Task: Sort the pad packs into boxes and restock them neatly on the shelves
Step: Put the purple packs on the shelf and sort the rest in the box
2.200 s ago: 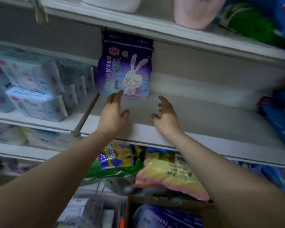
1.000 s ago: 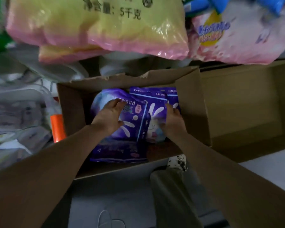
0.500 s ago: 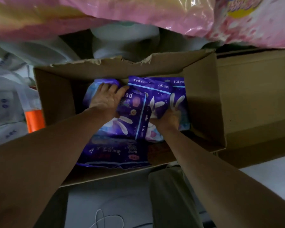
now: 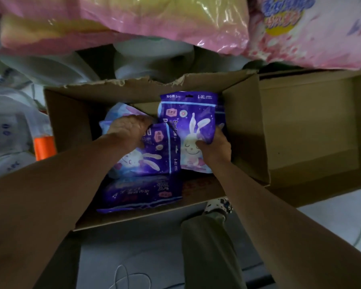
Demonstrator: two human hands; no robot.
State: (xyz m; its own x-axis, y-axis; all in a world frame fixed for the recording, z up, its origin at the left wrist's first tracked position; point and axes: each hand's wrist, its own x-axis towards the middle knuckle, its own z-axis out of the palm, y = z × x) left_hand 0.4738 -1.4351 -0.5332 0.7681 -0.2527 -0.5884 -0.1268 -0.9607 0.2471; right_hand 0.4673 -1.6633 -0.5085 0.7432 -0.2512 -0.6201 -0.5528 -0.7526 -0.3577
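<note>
Both hands are down in the open cardboard box (image 4: 71, 122). The right hand (image 4: 216, 146) grips an upright purple rabbit pad pack (image 4: 189, 122), thumb on its front. The left hand (image 4: 129, 130) curls its fingers over a second purple pack (image 4: 152, 157), apparently gripping its top edge. A third pack (image 4: 142, 192) lies flat underneath.

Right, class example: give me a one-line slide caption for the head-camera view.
Both hands lift purple rabbit-print pad packs from a cardboard box: left hand grips one pack, right hand another.
</note>
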